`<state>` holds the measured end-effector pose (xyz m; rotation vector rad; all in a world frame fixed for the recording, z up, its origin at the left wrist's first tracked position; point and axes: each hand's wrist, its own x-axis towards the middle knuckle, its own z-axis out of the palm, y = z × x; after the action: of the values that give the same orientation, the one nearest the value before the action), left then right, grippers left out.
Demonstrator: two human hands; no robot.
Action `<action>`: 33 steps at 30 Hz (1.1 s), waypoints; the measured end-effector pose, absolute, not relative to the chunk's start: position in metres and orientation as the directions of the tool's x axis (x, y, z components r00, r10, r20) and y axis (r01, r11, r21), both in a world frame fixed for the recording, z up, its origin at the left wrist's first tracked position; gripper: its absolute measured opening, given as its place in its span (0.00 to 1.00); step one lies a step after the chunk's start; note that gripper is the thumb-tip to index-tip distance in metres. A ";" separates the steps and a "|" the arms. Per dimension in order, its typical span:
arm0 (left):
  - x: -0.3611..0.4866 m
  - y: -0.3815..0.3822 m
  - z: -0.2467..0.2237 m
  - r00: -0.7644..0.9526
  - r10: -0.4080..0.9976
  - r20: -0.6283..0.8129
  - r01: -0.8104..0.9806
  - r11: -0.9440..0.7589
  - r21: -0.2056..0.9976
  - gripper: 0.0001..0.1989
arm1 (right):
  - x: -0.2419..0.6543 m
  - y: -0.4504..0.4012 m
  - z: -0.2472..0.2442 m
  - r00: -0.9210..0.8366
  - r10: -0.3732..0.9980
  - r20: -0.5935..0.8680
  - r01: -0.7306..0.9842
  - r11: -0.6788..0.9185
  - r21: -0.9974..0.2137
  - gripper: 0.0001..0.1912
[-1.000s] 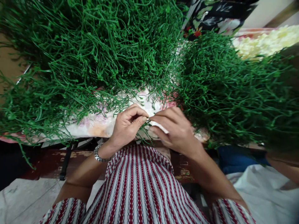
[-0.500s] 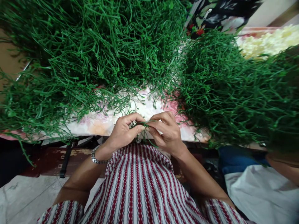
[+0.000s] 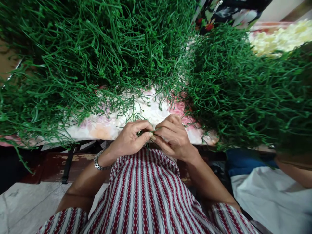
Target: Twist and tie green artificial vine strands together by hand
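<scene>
My left hand (image 3: 133, 137) pinches a thin green plastic stem (image 3: 139, 133) between thumb and forefinger, in front of my striped top. Tip to tip with it, my right hand (image 3: 172, 137) pinches the same green piece, its other fingers curled. Most of what is between the fingertips is hidden by them. Just beyond both hands, loose green stems (image 3: 124, 105) with small forked ends lie on a floral tablecloth (image 3: 152, 112). A large heap of such stems (image 3: 104, 42) rises behind.
Another heap of green stems (image 3: 234, 87) spreads over the right side. Pale yellow petals (image 3: 282, 37) lie at the far right, near a black floral bag (image 3: 234, 13). A person in a white garment (image 3: 270, 198) sits close on my right. The table's edge runs just below my wrists.
Both hands stay together at nearly the same spot. Their fingertips have drawn closer on the green stem, and less of it shows. The view has shifted slightly.
</scene>
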<state>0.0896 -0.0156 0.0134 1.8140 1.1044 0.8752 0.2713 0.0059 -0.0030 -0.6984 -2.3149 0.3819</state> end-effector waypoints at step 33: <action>0.083 -0.016 0.007 0.383 0.918 0.102 0.308 -0.231 0.923 0.06 | 0.278 0.003 0.011 -0.223 0.775 0.591 0.207 0.630 -0.748 0.07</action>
<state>0.0832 -0.0156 0.0072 1.7489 1.0798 0.8566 0.2782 0.0026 0.0108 -0.7999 -1.7549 0.6459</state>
